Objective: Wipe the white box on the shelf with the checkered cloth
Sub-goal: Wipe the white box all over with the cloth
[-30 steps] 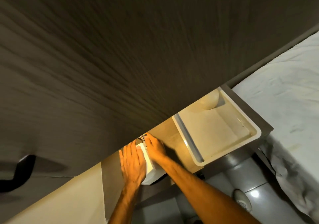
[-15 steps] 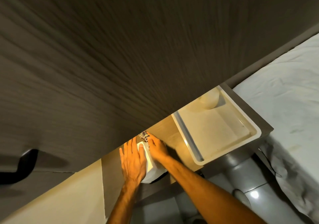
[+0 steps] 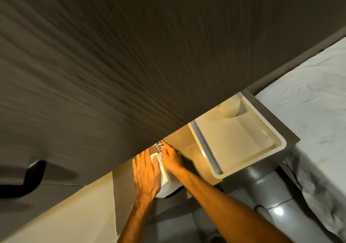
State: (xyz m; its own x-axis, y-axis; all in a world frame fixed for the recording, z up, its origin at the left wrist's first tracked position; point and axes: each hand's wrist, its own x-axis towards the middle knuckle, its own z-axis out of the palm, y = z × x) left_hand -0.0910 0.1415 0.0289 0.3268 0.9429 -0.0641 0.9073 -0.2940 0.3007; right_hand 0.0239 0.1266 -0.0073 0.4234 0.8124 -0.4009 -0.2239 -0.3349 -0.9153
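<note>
**White box braced at the shelf edge: risks during the wipe**

White box stands on the wooden shelf, at its near edge, tucked below a dark wood-grain panel that hides most of the shelf's far part. The left hand lies flat and spread against the box's left face, fingers extended, bracing rather than gripping. The right hand is curled over the box's far top corner, closed on the checkered cloth, of which only a small bunched patch shows beyond the fingertips, close under the panel.

Judged risks from this arrangement:

1. Tipping. The box's near lower corner appears to overhang the shelf edge; a wiping stroke drawn toward the near side could pull it off, with open floor below. The flat left palm resists sideways pushes only, not a forward slide.
2. Snagging. The cloth works in a narrow gap under the panel; it may catch or bunch there, leaving the far face unwiped. How much of that face is reachable cannot be told, since the panel hides it.
3. Collision. The cream tray sits just right of the right forearm on the same shelf; a broad stroke to the right could knock it, or the pale rounded object at its far end.
</note>
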